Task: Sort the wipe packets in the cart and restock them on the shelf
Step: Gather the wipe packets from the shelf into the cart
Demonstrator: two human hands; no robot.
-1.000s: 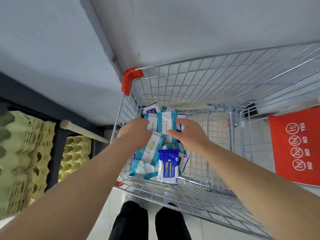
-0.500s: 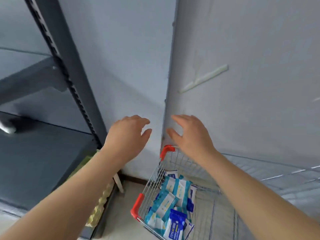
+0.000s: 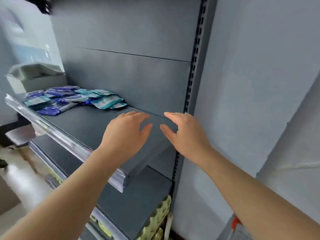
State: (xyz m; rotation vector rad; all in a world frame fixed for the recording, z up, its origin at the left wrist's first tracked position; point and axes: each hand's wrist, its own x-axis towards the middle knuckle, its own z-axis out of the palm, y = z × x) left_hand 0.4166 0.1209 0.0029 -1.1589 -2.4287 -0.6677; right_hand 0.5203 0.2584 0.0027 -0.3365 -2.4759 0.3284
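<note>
A dark grey shelf point(image 3: 90, 125) runs from left to centre, with a clear plastic strip along its front edge. On its left part lies a loose pile of wipe packets point(image 3: 72, 99), some teal and white, some dark blue. My left hand point(image 3: 126, 134) hovers over the bare right end of the shelf, fingers apart and empty. My right hand point(image 3: 183, 134) is beside it, a short gap between the two, also spread and holding nothing. Only a red corner of the cart point(image 3: 236, 223) shows at the bottom right.
A grey box point(image 3: 34, 78) stands at the shelf's far left behind the packets. A lower shelf point(image 3: 135, 196) sits beneath, with yellow-green egg trays point(image 3: 155, 220) under it. The slotted upright point(image 3: 195, 66) and a pale wall point(image 3: 259, 84) bound the right side.
The view swung up from the cart to the shelf. Both hands left the packets in the cart empty and rose over the shelf's right end.
</note>
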